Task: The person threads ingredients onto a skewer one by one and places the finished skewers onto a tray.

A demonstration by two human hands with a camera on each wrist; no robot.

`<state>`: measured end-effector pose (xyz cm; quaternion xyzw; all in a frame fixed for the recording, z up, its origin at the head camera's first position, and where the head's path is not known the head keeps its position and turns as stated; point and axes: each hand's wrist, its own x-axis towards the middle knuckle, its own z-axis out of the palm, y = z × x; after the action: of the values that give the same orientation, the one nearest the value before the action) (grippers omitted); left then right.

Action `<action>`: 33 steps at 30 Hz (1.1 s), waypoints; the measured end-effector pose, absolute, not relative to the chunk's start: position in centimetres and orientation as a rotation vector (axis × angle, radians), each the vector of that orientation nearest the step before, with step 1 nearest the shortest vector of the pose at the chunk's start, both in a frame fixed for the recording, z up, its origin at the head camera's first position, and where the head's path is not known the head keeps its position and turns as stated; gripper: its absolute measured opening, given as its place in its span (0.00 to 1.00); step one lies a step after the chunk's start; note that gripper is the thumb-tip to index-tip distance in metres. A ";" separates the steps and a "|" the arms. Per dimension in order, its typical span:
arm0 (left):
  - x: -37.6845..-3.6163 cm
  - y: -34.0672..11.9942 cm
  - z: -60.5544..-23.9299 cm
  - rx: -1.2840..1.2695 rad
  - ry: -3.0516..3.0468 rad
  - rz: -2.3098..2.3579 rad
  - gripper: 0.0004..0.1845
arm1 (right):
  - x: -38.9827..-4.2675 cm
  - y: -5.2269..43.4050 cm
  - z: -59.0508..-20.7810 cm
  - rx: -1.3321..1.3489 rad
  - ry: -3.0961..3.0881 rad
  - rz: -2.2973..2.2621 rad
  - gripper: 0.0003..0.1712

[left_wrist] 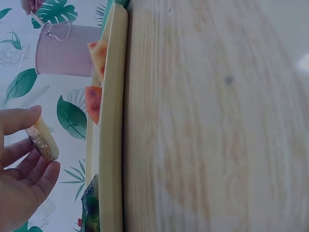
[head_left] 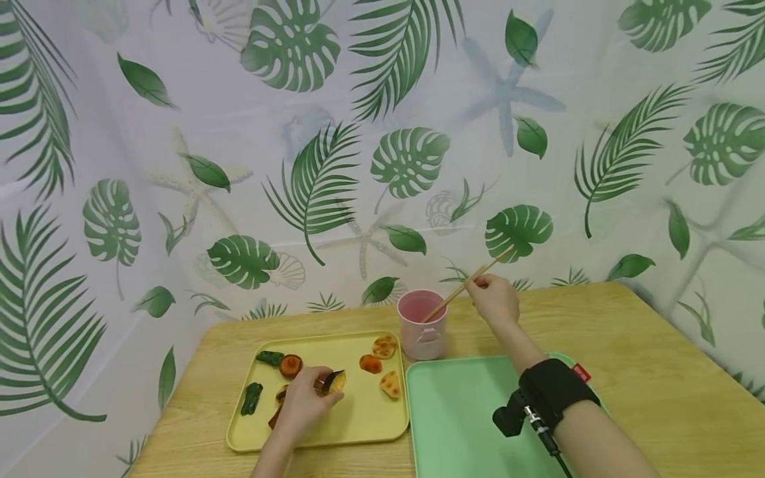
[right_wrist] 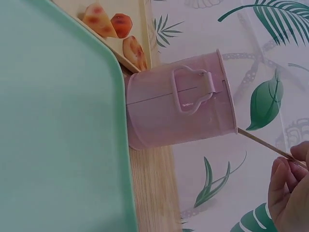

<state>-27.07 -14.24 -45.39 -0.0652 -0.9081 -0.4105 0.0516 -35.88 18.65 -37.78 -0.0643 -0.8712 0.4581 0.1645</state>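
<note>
My left hand (head_left: 307,398) is over the yellow tray (head_left: 352,438). Between thumb and fingers it pinches a small food piece (head_left: 336,382) with a dark rim and yellow face; in the left wrist view, the piece's flecked brown side (left_wrist: 43,142) shows. At the back of the table my right hand (head_left: 496,299) holds thin wooden chopsticks (head_left: 457,292), pinched between thumb and fingertips. They slant down into the pink bucket (head_left: 423,338), and its wall hides their lower ends in the right wrist view. How many sticks the fingers grip is unclear.
Flat food pieces (head_left: 390,384) and an orange piece (head_left: 370,363) lie at the tray's right. Dark green pieces (head_left: 252,398) and a round brown mushroom-like piece (head_left: 290,366) lie left. A green tray (head_left: 460,411) sits beside it, below my right forearm. A leaf-patterned cloth (head_left: 382,166) hangs behind.
</note>
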 end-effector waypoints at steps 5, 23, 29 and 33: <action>-27.0 -14.2 -45.6 -0.174 -2.783 -1.252 0.21 | -36.0 18.5 -38.0 -0.182 -2.419 1.350 0.16; -27.0 -13.5 -44.8 -0.168 -2.775 -1.226 0.23 | -31.7 20.6 -34.2 0.046 -1.994 1.214 0.13; -27.0 -12.5 -44.0 -0.182 -2.745 -1.290 0.24 | -27.8 22.1 -33.0 0.195 -1.812 1.041 0.07; -26.7 -11.9 -42.9 -0.186 -2.725 -1.374 0.25 | -25.8 21.9 -33.6 0.408 -1.758 0.887 0.06</action>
<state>-26.71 -11.87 -42.89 -0.0607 -0.8904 -0.4491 0.0421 -25.75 21.88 -33.59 0.1715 -0.7381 0.3724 0.5359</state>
